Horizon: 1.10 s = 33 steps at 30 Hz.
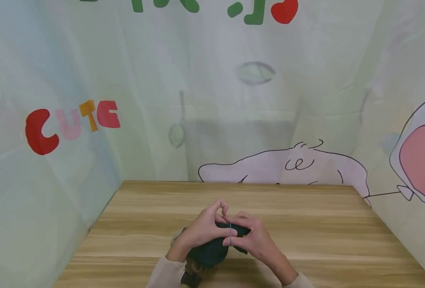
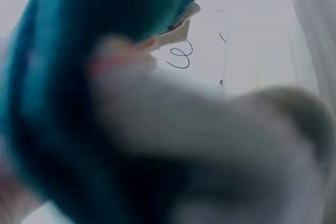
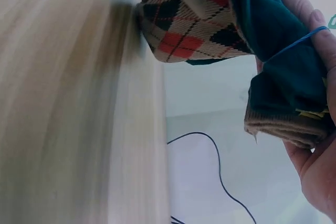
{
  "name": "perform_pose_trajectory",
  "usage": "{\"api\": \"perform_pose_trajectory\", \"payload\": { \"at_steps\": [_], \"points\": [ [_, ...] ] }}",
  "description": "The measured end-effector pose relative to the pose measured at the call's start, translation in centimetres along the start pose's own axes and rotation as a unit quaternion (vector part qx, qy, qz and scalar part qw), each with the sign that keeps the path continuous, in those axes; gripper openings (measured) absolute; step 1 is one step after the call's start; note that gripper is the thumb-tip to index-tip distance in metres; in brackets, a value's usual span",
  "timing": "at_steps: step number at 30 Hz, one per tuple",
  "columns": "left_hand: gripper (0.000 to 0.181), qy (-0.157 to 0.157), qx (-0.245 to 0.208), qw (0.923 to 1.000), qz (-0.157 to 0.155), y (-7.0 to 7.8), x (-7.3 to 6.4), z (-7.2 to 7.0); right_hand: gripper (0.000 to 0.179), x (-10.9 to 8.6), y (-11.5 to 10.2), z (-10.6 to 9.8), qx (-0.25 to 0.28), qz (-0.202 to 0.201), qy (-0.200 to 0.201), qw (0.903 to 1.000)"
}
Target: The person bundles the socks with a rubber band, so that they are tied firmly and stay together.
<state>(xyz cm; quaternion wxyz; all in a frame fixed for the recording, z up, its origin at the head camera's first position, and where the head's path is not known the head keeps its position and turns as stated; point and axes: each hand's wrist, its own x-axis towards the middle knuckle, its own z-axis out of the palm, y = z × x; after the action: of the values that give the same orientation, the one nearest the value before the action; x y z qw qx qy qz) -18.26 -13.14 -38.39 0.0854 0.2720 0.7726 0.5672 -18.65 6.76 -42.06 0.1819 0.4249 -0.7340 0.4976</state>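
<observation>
Both hands hold a bundle of socks [image 1: 209, 254], dark green with a beige, red and black argyle part [image 3: 184, 43], low over the table. A thin blue rubber band [image 1: 230, 234] runs across the bundle near its folded ribbed end [image 3: 286, 129]. My left hand [image 1: 205, 228] grips the bundle from the left, thumb by the band and index finger bent above. From the right, my right hand [image 1: 255, 238] holds the ribbed end, its thumb under the band. Blurred green cloth [image 2: 121, 9] fills much of the left wrist view and hides the left fingers.
The wooden table [image 1: 306, 216] stretches around the hands. Behind it hangs a pale printed cloth backdrop [image 1: 155, 80] with coloured letters and a cartoon dog, and more of the cloth borders both sides.
</observation>
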Motion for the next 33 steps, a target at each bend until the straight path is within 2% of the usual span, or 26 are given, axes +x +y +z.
{"api": "perform_pose_trajectory", "payload": {
  "at_steps": [4,7,10,14,16,21,26,30,33],
  "points": [
    [0.038,-0.035,-0.044,0.9982,0.019,-0.39,-0.28,-0.62,0.052,0.04,-0.10,-0.15,-0.017,0.006,0.009,0.9998],
    [0.033,-0.036,-0.046,0.9979,0.027,-0.47,-0.46,-0.93,0.050,0.06,-0.23,-0.03,-0.017,0.023,0.012,0.9995],
    [0.031,-0.018,-0.022,0.9990,0.035,-0.31,-0.36,-0.93,0.047,0.12,-0.27,0.16,-0.012,0.050,0.023,0.9984],
    [0.028,0.023,0.012,0.9988,0.041,-0.14,-0.18,-0.82,0.045,0.27,-0.60,0.21,-0.005,0.090,0.035,0.9953],
    [0.028,0.040,0.021,0.9980,0.045,-0.13,-0.16,-0.78,0.046,0.33,-0.76,0.15,-0.002,0.098,0.034,0.9946],
    [0.030,0.071,0.032,0.9957,0.051,-0.06,-0.19,-0.65,0.050,0.33,-0.74,0.03,-0.008,0.073,0.048,0.9961],
    [0.030,0.106,0.084,0.9885,0.068,0.12,-0.24,-0.48,0.051,0.27,-0.51,0.03,-0.030,0.047,0.070,0.9960],
    [0.028,0.108,0.108,0.9849,0.081,0.22,-0.16,-0.56,0.052,0.33,-0.52,-0.18,-0.025,0.050,0.071,0.9959],
    [0.028,0.091,0.116,0.9870,0.065,0.12,-0.23,-0.96,0.052,0.42,-0.53,-0.54,-0.013,0.060,0.072,0.9955]
  ]
}}
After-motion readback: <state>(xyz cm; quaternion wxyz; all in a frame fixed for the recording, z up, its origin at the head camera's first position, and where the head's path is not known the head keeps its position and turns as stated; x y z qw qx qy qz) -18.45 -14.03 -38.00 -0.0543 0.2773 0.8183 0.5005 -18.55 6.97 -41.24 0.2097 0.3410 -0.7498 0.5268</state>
